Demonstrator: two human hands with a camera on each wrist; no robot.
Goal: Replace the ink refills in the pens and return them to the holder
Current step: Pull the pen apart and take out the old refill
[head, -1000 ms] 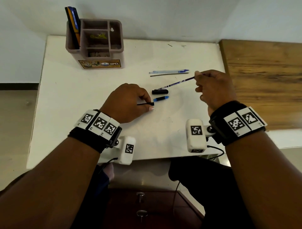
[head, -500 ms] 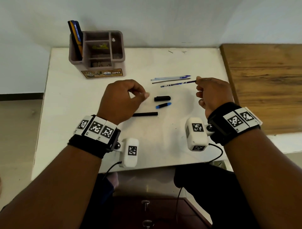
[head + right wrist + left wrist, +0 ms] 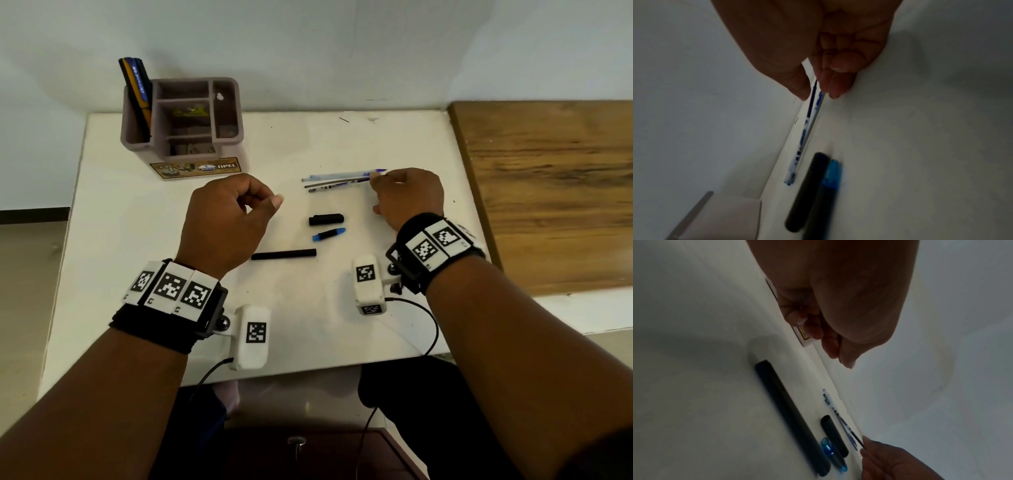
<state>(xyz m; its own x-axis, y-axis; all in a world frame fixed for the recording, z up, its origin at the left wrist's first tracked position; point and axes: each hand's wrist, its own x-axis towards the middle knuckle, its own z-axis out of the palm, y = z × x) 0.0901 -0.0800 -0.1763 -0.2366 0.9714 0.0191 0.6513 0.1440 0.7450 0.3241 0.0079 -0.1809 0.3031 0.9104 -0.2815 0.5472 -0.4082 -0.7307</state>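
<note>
Head view: your right hand [image 3: 407, 197] has come down to the white table [image 3: 144, 240] since half a second ago, and its thumb and fingertips now pinch the right-hand end of the blue-streaked refill [image 3: 337, 185]. That refill was held raised above the table a second ago; now it lies along the tabletop, just nearer to you than the thin dark refill [image 3: 329, 182] and the clear pen [image 3: 342, 174], the three close together and running out to the left of your grip. The right wrist view shows the same pinch, the refill [image 3: 806, 123] coming out from between thumb and fingers [image 3: 835, 84].

Your left hand [image 3: 224, 219] has lifted off the table and holds nothing; its fingers are loosely curled with the thumb tip near the forefinger. A second ago it was pressing down on the black barrel [image 3: 283, 254]; that barrel now lies free on the table, just right of and below your left hand. Between your two hands lie the short black cap [image 3: 326, 219] and the blue tip piece [image 3: 329, 234], side by side, unmoved.

The pen holder [image 3: 186, 126] stands beyond your left hand, with pens [image 3: 137, 89] upright in its left compartment.
</note>
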